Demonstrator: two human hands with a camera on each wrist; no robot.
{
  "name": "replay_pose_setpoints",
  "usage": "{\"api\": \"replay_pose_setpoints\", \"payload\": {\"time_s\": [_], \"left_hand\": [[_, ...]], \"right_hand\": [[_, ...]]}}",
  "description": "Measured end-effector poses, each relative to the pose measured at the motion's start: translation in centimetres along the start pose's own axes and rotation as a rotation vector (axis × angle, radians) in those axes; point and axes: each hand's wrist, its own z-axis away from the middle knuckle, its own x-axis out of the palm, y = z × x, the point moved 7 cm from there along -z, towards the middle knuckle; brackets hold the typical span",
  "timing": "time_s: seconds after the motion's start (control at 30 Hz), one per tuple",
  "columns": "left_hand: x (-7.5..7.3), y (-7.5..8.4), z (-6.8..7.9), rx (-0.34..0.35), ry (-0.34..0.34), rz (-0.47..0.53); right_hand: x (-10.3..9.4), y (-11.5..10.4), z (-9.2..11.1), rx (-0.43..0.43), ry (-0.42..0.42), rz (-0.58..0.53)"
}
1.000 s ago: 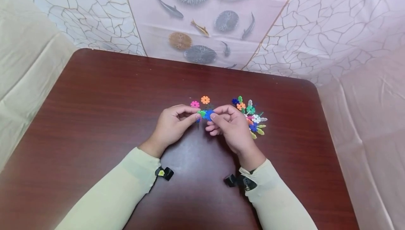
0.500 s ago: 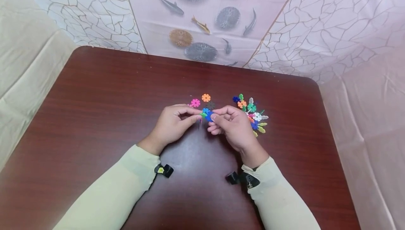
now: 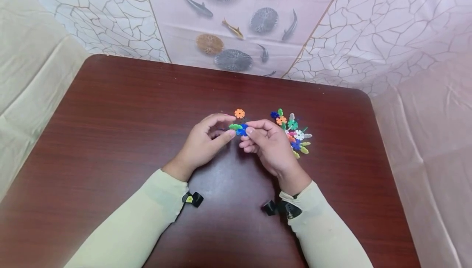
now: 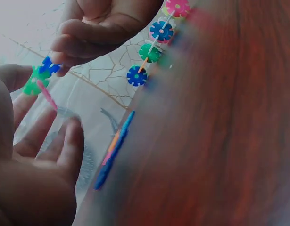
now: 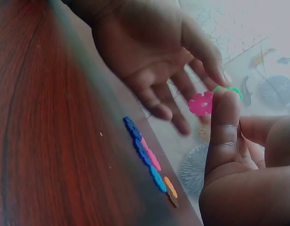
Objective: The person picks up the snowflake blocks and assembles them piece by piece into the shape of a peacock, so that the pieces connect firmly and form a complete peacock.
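In the head view my right hand [image 3: 274, 151] pinches a blue notched snowflake disc [image 3: 243, 129] between thumb and index finger. A green snowflake disc [image 3: 235, 127] is slotted onto it. Below the green one hangs a pink disc [image 5: 200, 104], seen in the right wrist view and edge-on in the left wrist view. My left hand [image 3: 197, 147] is at the left of this small joined piece, its thumb and index finger spread apart around the green disc. The thumb tip lies close to the green disc; whether it touches cannot be told.
Loose discs lie flat beyond the hands: an orange one [image 3: 239, 114], plus dark blue [image 5: 142, 153], light blue [image 5: 157, 179] and pink [image 5: 152, 155] ones. A joined cluster of many-coloured discs [image 3: 293, 124] stands right of my right hand on the brown table [image 3: 121, 108].
My left thumb and index finger have parted from their pinch on the green disc. My right hand keeps its grip on the blue disc; the joined piece has risen slightly.
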Motion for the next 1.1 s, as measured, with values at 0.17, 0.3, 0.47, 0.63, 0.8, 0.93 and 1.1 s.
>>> {"api": "replay_pose_setpoints", "payload": {"time_s": [0.17, 0.3, 0.47, 0.63, 0.8, 0.93, 1.1], "left_hand": [[-0.1, -1.1, -0.1, -0.109, 0.044, 0.177], [-1.0, -2.1, -0.3, -0.175, 0.160, 0.328], [-1.0, -2.9, -0.4, -0.232, 0.194, 0.428], [-0.8, -3.2, -0.1, -0.264, 0.177, 0.400], [-0.9, -3.2, 0.0, -0.247, 0.180, 0.348], [-1.0, -3.0, -0.1, -0.209, 0.179, 0.319], [-1.1, -3.0, -0.1, -0.191, 0.179, 0.303]], "right_hand": [[-0.6, -0.4, -0.7, -0.009, 0.057, 0.212], [-0.9, -0.7, -1.6, -0.024, 0.107, 0.755], [0.0, -0.1, -2.7, -0.013, 0.056, 1.234], [0.3, -0.1, -2.6, 0.013, 0.036, 1.289], [0.2, -0.3, -2.2, -0.005, 0.024, 1.237], [0.5, -0.5, -2.0, -0.038, -0.019, 1.231], [0.8, -0.4, -1.9, -0.036, -0.078, 1.248]]}}
